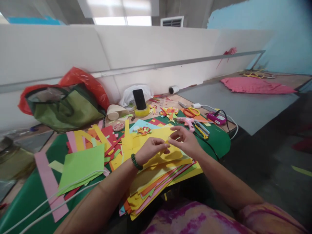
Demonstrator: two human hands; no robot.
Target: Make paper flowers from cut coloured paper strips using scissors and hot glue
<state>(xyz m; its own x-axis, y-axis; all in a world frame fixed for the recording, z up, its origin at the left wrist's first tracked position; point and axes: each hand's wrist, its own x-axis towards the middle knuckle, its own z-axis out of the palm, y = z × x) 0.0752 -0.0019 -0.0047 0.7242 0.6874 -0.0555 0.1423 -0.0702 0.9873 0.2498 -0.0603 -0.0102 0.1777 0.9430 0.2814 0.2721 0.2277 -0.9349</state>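
A small piece of yellow paper [167,141] sits between the hands, above the near-middle paper stack [158,182]. Fingers cover much of it, so its direction and long axis cannot be told. The left hand [154,149] pinches it; the right hand [182,140] curls narrowly at its right side, though whether it grips cannot be told. A green sheet [220,139] covers the table. Scissors [191,112] and a pink glue gun [187,122] lie far right; a green bag [70,109] sits far left, before a white partition [146,48]. A blue wall [273,35] stands far right.
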